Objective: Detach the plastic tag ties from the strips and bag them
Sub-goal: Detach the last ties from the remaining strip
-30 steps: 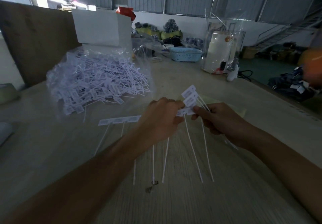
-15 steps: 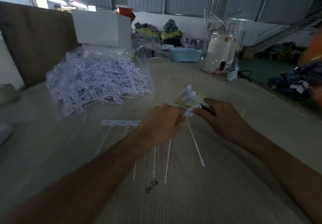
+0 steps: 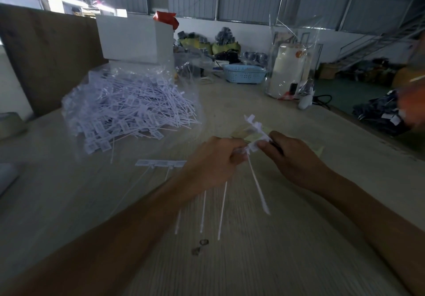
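Note:
My left hand [image 3: 215,165] grips a white strip of tag ties [image 3: 161,163] whose left end sticks out over the wooden table [image 3: 276,261]; thin tails hang below the fist. My right hand [image 3: 292,157] pinches a small bundle of detached tag ties [image 3: 254,130], its heads fanned upward, right against the strip's end. One tail [image 3: 258,187] slants down between the hands. At the back left lies a clear plastic bag [image 3: 128,109] heaped with loose white tag ties.
A white box [image 3: 135,40] stands behind the bag, with a brown board [image 3: 46,58] to its left. A light blue basket [image 3: 243,73] and a bagged white container [image 3: 289,70] sit at the table's far side. Yellowish paper [image 3: 250,132] lies under my hands.
Both hands have drawn closer together and slightly up. The bundle in my right hand has tilted, and fewer long tails hang beneath it than a second ago.

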Demonstrator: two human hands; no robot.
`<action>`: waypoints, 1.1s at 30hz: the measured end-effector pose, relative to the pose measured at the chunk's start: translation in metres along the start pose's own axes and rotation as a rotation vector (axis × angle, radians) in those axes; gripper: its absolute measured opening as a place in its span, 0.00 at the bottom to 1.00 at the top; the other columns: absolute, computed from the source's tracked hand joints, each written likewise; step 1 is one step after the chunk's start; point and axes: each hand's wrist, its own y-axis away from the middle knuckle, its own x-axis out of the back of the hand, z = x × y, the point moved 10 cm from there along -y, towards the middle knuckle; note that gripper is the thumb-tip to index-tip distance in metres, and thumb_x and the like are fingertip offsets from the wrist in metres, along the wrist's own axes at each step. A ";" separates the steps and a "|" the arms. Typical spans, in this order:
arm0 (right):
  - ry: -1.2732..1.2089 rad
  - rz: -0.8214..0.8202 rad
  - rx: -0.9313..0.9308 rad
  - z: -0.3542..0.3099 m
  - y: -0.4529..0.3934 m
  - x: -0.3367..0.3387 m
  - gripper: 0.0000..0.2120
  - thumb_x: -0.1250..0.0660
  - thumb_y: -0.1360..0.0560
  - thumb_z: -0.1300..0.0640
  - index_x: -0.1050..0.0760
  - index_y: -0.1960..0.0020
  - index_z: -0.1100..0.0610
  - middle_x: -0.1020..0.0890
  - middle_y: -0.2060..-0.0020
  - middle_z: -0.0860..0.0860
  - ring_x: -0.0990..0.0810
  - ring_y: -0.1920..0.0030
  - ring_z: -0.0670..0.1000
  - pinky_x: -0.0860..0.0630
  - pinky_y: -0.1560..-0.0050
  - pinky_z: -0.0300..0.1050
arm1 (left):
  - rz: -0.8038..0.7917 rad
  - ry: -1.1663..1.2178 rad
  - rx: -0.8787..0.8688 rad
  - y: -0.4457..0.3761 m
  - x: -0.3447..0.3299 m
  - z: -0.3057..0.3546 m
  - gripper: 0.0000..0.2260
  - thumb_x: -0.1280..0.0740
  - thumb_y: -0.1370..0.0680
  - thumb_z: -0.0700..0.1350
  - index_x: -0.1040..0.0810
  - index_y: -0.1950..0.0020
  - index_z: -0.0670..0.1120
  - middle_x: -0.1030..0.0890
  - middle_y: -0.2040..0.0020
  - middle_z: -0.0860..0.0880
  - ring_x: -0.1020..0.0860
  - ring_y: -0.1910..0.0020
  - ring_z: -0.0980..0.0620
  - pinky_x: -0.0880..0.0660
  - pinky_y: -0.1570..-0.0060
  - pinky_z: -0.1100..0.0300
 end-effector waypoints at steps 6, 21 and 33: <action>-0.097 -0.042 0.001 0.003 -0.002 -0.005 0.27 0.47 0.26 0.36 0.29 0.62 0.60 0.27 0.68 0.58 0.28 0.68 0.54 0.36 0.64 0.48 | 0.068 -0.018 -0.036 -0.002 0.008 0.003 0.04 0.32 0.22 0.45 0.19 0.50 0.47 0.23 0.66 0.50 0.22 0.66 0.47 0.25 0.63 0.53; 0.169 0.009 0.182 -0.008 -0.001 -0.002 0.14 0.44 0.18 0.50 0.25 0.50 0.58 0.27 0.59 0.49 0.29 0.61 0.49 0.35 0.60 0.48 | -0.015 -0.177 0.005 0.001 0.007 0.012 0.14 0.34 0.22 0.45 0.30 0.67 0.55 0.25 0.65 0.54 0.22 0.62 0.50 0.25 0.59 0.52; -0.149 0.101 -0.170 0.025 -0.008 0.005 0.14 0.43 0.16 0.54 0.26 0.58 0.55 0.25 0.69 0.51 0.27 0.71 0.43 0.35 0.70 0.35 | -0.053 -0.094 -0.045 -0.001 -0.006 0.020 0.19 0.40 0.18 0.40 0.30 0.26 0.43 0.25 0.43 0.43 0.27 0.43 0.43 0.30 0.42 0.51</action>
